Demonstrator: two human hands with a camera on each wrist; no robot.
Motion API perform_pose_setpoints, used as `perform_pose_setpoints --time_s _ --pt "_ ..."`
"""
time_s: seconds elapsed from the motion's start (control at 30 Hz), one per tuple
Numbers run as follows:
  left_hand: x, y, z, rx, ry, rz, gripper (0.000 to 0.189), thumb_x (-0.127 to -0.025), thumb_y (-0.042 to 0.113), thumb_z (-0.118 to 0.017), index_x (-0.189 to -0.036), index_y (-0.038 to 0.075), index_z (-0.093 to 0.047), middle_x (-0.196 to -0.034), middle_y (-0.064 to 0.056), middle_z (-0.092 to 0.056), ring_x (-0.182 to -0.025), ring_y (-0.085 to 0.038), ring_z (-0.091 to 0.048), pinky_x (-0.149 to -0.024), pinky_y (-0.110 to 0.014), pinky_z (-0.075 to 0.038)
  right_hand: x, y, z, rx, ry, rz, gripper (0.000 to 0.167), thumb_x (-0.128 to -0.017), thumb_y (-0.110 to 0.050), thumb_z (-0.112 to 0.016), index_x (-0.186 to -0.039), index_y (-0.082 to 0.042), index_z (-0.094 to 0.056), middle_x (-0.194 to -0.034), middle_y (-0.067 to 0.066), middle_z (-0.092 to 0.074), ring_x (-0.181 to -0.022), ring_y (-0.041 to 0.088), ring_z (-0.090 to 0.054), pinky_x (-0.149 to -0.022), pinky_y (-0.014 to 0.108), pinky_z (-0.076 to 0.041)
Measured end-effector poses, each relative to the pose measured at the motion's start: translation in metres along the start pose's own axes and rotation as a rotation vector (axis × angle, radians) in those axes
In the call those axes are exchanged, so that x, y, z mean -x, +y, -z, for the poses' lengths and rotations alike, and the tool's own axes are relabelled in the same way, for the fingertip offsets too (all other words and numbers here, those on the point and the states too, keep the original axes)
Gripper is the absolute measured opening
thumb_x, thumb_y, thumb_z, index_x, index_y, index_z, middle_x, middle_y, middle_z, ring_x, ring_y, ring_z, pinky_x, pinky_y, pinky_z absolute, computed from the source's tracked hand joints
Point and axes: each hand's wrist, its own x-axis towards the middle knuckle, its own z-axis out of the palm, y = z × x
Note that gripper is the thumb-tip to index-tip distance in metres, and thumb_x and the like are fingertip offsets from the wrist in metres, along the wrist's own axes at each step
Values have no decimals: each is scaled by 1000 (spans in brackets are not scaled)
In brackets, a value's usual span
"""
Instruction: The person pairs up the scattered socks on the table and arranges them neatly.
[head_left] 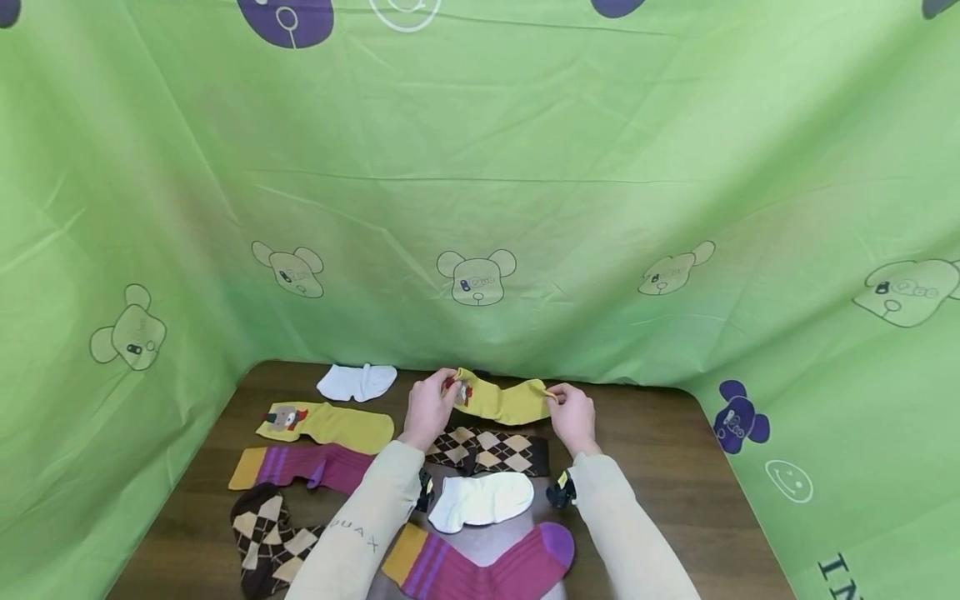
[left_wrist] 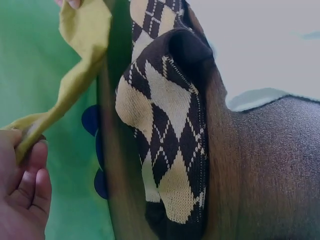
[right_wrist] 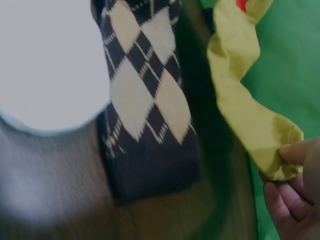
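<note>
Both hands hold a yellow sock (head_left: pixel 510 403) stretched sideways near the table's back edge. My left hand (head_left: pixel 429 407) pinches its left end, beside a printed animal face with red. At the other end, my right hand (head_left: pixel 573 418) grips the sock between thumb and fingers; the right wrist view shows the thumb on top of the yellow fabric (right_wrist: pixel 250 105). Just in front of the held sock lies a brown-and-beige argyle sock (head_left: pixel 502 452), seen close up in the left wrist view (left_wrist: pixel 165 125). Nearer still are a white sock (head_left: pixel 483 500) and a magenta sock with orange cuff (head_left: pixel 495 575).
Along the left of the wooden table (head_left: pixel 675 483) lie a white sock (head_left: pixel 357 382), a matching yellow sock (head_left: pixel 337 425), a magenta sock (head_left: pixel 300 465) and a bent argyle sock (head_left: pixel 270 542). A green printed curtain (head_left: pixel 480 208) hangs behind and at both sides.
</note>
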Motion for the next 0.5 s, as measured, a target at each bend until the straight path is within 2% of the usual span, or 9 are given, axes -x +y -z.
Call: perform_pose_setpoints --time_s 0.13,0.3,0.5 --pt "1 2 -2 -10 22 -36 22 -99 19 -70 -118 9 -73 -79 -1 -70 -56 -13 -55 -56 -35 -49 -4 8 12 -8 22 -22 10 -92 -7 -71 -99 -2 -76 -90 13 -75 -83 33 -69 -75 47 -52" --pt "1 5 -4 0 60 -48 20 -99 18 -70 -116 7 -71 -68 3 -60 -59 -17 -55 -57 -36 -48 -8 21 27 -11 53 -54 13 -92 -8 -72 -102 -2 -76 -93 15 -75 -87 34 -69 -77 46 -51" --pt "4 8 -10 30 72 -66 17 -100 16 -69 -113 6 -69 -66 5 -56 -55 -14 -50 -51 -32 -44 -7 31 41 -29 68 -86 12 -91 -6 -74 -102 -1 -76 -91 14 -76 -87 33 -69 -76 42 -49"
